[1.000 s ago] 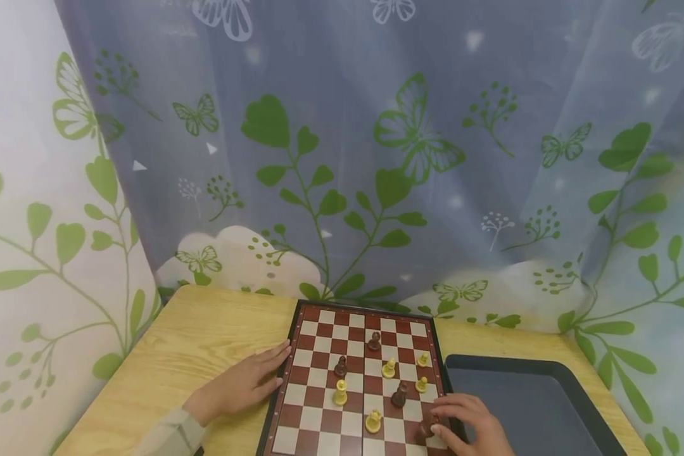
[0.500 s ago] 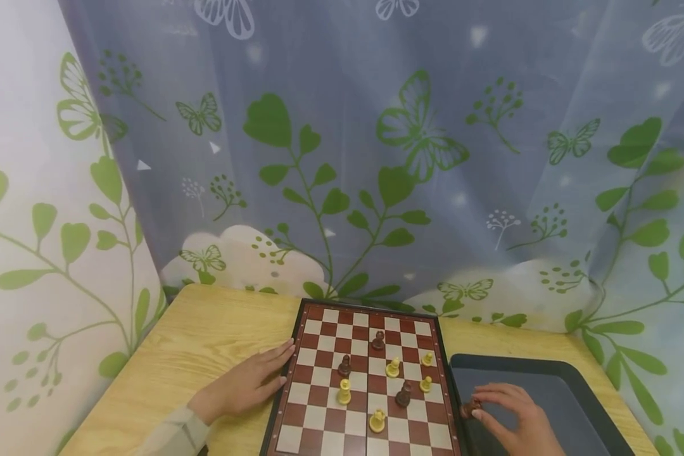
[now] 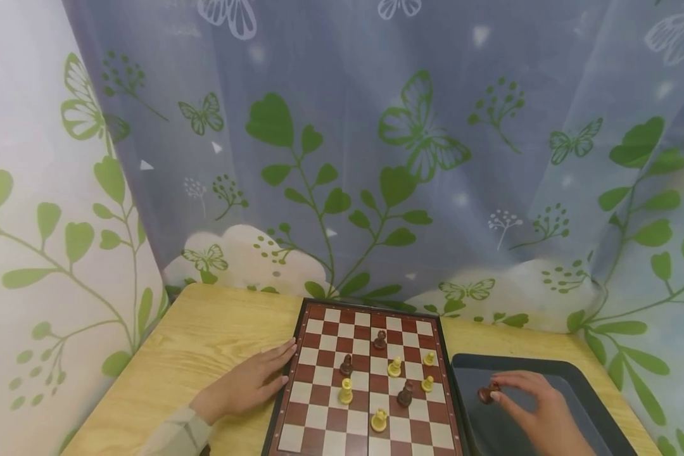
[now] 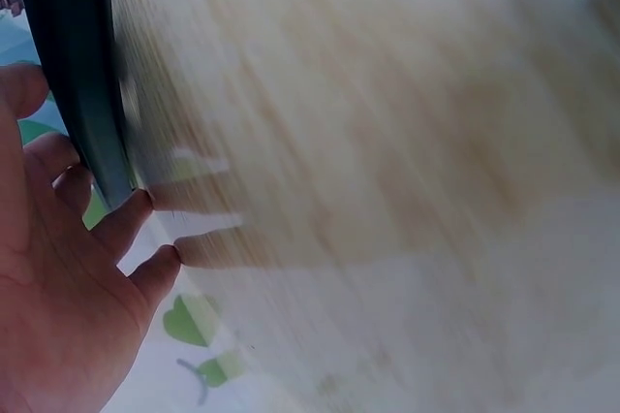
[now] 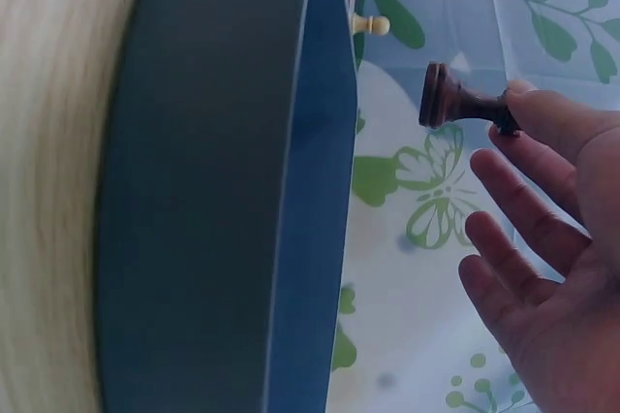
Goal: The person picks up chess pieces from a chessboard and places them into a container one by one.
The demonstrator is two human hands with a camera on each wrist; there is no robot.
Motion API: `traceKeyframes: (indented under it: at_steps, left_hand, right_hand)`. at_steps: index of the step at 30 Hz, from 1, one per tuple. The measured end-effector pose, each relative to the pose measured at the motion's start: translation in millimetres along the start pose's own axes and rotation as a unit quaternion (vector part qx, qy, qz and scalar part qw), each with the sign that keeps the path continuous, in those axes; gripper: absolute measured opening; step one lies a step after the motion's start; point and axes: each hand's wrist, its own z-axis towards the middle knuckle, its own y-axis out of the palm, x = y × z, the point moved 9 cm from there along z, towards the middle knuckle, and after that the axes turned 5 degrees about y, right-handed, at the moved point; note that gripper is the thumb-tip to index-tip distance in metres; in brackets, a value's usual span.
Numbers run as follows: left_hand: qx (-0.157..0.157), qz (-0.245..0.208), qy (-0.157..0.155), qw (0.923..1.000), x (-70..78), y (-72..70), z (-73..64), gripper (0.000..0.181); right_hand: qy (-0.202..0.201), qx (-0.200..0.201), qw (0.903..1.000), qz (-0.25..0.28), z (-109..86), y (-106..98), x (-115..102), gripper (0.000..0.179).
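Clock is read off the board's middle, 12 being its far edge. Way out past 9 there's the wooden table (image 3: 222,329) and a light sleeve (image 3: 177,434), then the left hand (image 3: 251,386) at 9, fingers loosely spread and gripping nothing, fingertips right against the rim of the chessboard (image 3: 342,438). On the board, a tall yellow piece (image 3: 346,392) is around 7-8, with a slim dark piece (image 3: 347,365) just beyond it. Next, a squat yellow piece (image 3: 379,421) near 6, a far dark piece (image 3: 380,341) between 12 and 1, a mid yellow piece (image 3: 395,367) about 3, a big dark piece (image 3: 405,395) around 4, then two small yellow pawns (image 3: 428,384) by the 3 o'clock edge. Off the board at 3-4 sits the dark tray (image 3: 480,430). Over it, tilted in the air, is a reddish-brown chess piece (image 3: 486,394), top end pinched between thumb and forefinger of the right hand (image 3: 538,405), other fingers apart. Right wrist view has its base pointing to 9.
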Motion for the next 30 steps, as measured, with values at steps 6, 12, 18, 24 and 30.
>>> traceKeyframes:
  at_steps: [6,12,18,24,30]
  left_hand:
    - [-0.003,0.003,0.002,1.0,0.8,1.0,-0.2,0.058]
    - [-0.009,0.006,0.004,0.9999,3.5,0.7,-0.1,0.058]
    - [-0.011,0.003,-0.001,0.9999,4.8,-0.3,1.9,0.058]
    - [-0.013,0.007,-0.002,0.9999,5.0,2.9,0.8,0.059]
    - [-0.013,0.014,-0.006,0.9998,0.0,2.4,1.3,0.059]
  right_hand:
    - [-0.005,-0.012,0.9999,0.006,11.6,-9,9,0.027]
    - [-0.008,-0.035,0.9994,0.004,21.9,-12,17,0.026]
    - [0.005,-0.064,0.9979,0.002,30.1,-9,26,0.022]
    - [0.023,-0.098,0.9949,-0.012,29.2,-4,38,0.024]
    - [0.015,-0.105,0.9941,-0.024,32.5,-5,44,0.022]
